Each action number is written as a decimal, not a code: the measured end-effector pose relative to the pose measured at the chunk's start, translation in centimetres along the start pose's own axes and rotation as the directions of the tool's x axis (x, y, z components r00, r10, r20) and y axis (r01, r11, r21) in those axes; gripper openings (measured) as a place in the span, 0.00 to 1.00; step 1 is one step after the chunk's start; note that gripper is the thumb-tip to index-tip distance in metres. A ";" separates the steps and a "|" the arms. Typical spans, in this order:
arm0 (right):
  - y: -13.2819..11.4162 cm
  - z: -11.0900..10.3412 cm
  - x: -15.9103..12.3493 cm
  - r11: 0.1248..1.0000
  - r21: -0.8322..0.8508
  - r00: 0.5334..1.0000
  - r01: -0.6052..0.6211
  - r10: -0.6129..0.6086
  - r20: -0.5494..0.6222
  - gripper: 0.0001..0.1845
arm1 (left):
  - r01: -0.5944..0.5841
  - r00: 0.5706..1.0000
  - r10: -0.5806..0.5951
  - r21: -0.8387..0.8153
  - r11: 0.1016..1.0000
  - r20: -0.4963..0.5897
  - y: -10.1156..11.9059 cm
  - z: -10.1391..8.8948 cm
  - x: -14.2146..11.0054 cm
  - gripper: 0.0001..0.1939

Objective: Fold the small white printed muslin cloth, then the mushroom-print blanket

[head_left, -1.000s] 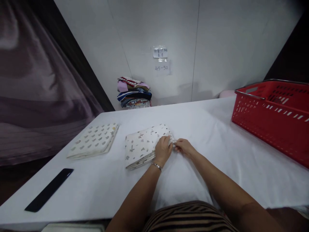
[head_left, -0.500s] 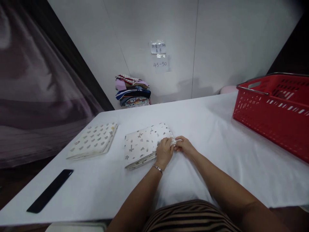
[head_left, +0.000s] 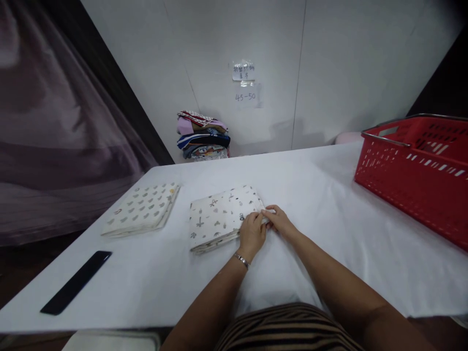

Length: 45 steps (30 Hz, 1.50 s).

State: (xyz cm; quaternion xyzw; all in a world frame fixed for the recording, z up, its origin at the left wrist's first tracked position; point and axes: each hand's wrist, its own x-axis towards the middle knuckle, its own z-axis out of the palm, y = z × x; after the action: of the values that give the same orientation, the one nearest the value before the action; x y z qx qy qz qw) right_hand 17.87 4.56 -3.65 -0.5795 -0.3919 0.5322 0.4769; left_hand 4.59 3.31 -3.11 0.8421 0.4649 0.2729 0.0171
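At frame centre, my left hand [head_left: 253, 234] and right hand [head_left: 279, 220] pinch the cloth's [head_left: 219, 214] right edge.

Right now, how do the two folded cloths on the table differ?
The left cloth has rows of mostly one grey-green motif; the middle cloth has varied, scattered motifs. The left cloth lies untouched, while the middle cloth has the left hand and right hand at its right end. Both are off-white, folded and flat on the table.
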 end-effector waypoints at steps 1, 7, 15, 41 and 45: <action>0.0 0.0 0.0 1.000 -0.018 1.000 -0.007 0.007 -0.004 0.20 | 0.009 1.000 -0.009 -0.020 1.000 0.003 0.0 -0.1 0.0 0.15; 0.0 -0.4 0.1 0.998 -0.064 1.000 -0.016 0.015 -0.010 0.19 | -0.046 0.998 0.047 -0.030 0.998 0.031 -1.7 -1.5 -0.8 0.21; -0.4 -0.5 -0.2 0.995 -0.100 1.000 -0.009 0.008 -0.017 0.18 | -0.074 0.993 0.056 0.182 0.980 0.100 -8.3 -6.1 -5.2 0.21; -1.0 -2.3 -0.8 0.922 -0.385 0.998 0.040 -0.056 -0.030 0.17 | 0.002 0.994 -0.028 0.227 0.974 0.109 -13.2 -8.6 -10.8 0.25; -0.5 -2.5 -0.7 0.908 -0.416 0.998 0.046 -0.063 -0.027 0.17 | 0.056 0.981 -0.096 0.232 0.971 0.167 -12.0 -9.6 -10.4 0.23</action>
State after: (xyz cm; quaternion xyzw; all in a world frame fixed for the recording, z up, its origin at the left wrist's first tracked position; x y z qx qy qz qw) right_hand 20.30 3.67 -3.07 -0.6669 -0.5026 0.4115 0.3651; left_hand -13.63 -0.31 -2.93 0.8409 0.5217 0.1413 -0.0271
